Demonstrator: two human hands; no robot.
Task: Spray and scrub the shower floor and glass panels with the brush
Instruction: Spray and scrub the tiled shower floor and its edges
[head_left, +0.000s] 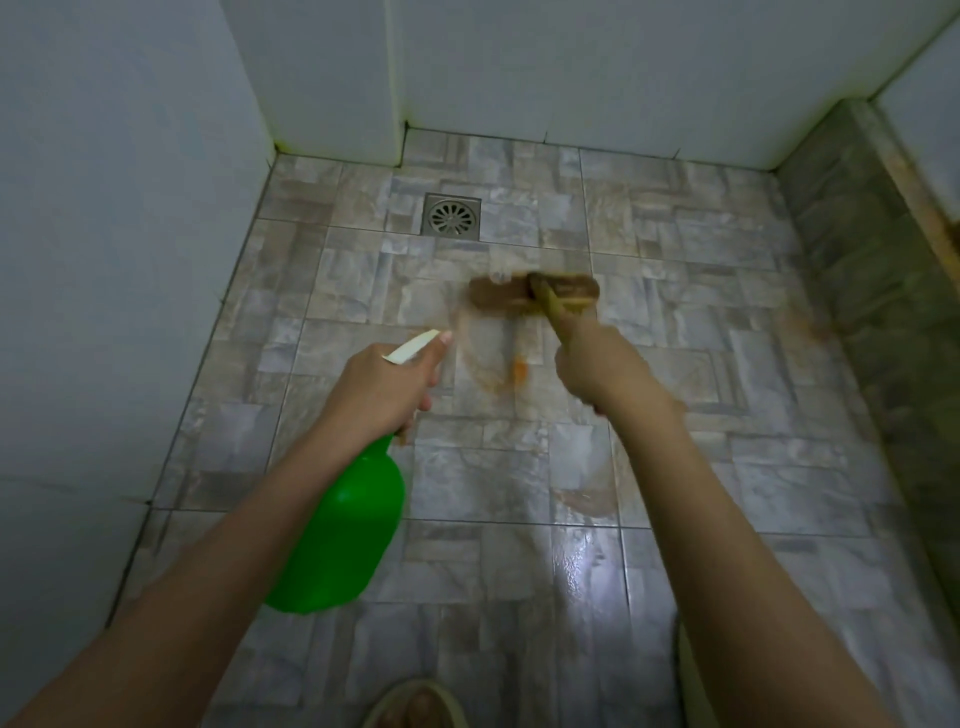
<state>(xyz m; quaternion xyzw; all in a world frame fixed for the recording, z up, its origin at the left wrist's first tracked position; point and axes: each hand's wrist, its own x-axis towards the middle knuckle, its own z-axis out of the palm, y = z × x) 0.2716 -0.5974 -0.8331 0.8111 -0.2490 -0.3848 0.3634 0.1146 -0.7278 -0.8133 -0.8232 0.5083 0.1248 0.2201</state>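
Observation:
My left hand (384, 384) grips the white trigger head of a green spray bottle (343, 525), whose nozzle points forward over the tiled shower floor (727, 467). My right hand (602, 374) holds the yellowish handle of a scrub brush (535, 293). The brown brush head lies blurred on the floor, just in front of my right hand and below the drain. Orange-brown smears mark the tiles between my two hands.
A square metal drain (451, 215) sits in the floor near the back wall. White tiled walls (130, 234) close the left and back sides. A raised stone-tiled kerb (872, 291) runs along the right. A foot in a sandal (415, 706) shows at the bottom edge.

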